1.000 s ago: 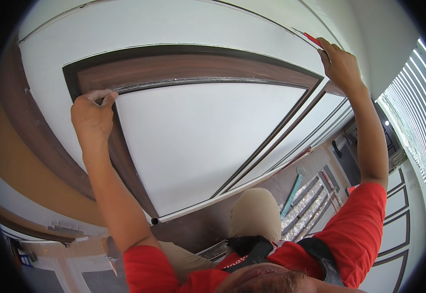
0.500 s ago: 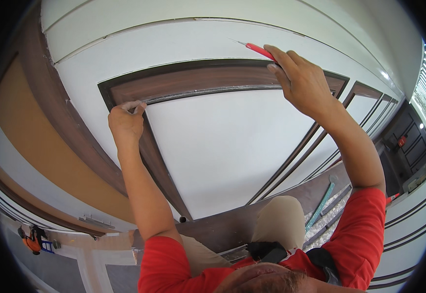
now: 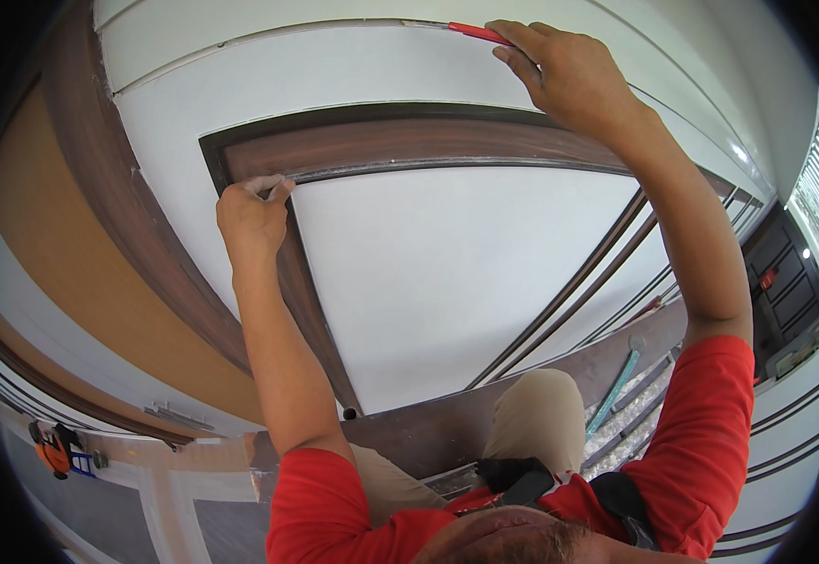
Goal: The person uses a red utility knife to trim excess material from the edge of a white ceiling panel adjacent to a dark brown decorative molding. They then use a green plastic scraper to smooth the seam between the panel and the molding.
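In my right hand (image 3: 578, 80) is a slim red-handled tool (image 3: 478, 34) with a thin, light-coloured tip pointing left. The tip lies along the groove between the white wall surface (image 3: 353, 70) and the cream boards (image 3: 315, 14) above it; whether it touches cannot be told. My left hand (image 3: 251, 221) is closed in a pinch at the upper left corner of the dark brown moulding frame (image 3: 428, 134). Its fingertips look whitish, and anything between them is hidden. Inside the frame is a white panel (image 3: 447, 273).
A brown plank (image 3: 428, 428) runs below the wall by my knees. A blue-green strip (image 3: 613, 395) and dark bars lie at its right. Brown and tan panels (image 3: 118, 273) stand to the left. An orange and black object (image 3: 52, 456) sits on the floor at lower left.
My right hand has moved up with the red-handled tool, bringing its tip from the white surface to the groove above. My left hand stays pinched at the frame's corner.
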### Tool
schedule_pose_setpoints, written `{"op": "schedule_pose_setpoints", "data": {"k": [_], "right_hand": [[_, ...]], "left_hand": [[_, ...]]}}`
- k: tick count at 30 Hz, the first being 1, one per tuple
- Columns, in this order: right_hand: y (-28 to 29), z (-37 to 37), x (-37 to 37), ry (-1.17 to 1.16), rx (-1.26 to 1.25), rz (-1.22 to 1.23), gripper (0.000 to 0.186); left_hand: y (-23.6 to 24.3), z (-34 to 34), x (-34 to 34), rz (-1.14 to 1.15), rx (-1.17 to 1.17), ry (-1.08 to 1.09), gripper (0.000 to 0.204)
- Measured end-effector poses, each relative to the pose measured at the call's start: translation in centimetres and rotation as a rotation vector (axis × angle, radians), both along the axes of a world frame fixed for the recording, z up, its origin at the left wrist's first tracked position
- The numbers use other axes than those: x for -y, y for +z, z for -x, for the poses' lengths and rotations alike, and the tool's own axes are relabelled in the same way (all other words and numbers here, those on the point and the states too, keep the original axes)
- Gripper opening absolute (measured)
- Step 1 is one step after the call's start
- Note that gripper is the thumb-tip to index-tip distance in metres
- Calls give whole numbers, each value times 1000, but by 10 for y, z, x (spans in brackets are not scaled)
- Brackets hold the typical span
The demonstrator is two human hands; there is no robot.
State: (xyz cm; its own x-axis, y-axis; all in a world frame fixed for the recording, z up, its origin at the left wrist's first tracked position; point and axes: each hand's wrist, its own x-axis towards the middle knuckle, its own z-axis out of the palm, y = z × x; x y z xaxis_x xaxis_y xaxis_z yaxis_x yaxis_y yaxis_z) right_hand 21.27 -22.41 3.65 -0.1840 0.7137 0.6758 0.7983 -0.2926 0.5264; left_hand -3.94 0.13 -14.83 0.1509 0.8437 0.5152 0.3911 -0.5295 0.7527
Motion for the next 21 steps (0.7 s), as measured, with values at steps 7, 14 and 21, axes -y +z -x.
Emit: {"op": "schedule_pose_setpoints", "data": {"k": [7, 14, 21], "right_hand": [[7, 1, -5, -53, 25, 35, 33], [10, -5, -5, -31, 77, 25, 38], [-14, -2, -14, -59, 134, -36, 35]], "left_hand": [[6, 1, 5, 95, 12, -19, 28], [12, 1, 12, 122, 11, -23, 27], [8, 1, 6, 108, 16, -16, 28]]}}
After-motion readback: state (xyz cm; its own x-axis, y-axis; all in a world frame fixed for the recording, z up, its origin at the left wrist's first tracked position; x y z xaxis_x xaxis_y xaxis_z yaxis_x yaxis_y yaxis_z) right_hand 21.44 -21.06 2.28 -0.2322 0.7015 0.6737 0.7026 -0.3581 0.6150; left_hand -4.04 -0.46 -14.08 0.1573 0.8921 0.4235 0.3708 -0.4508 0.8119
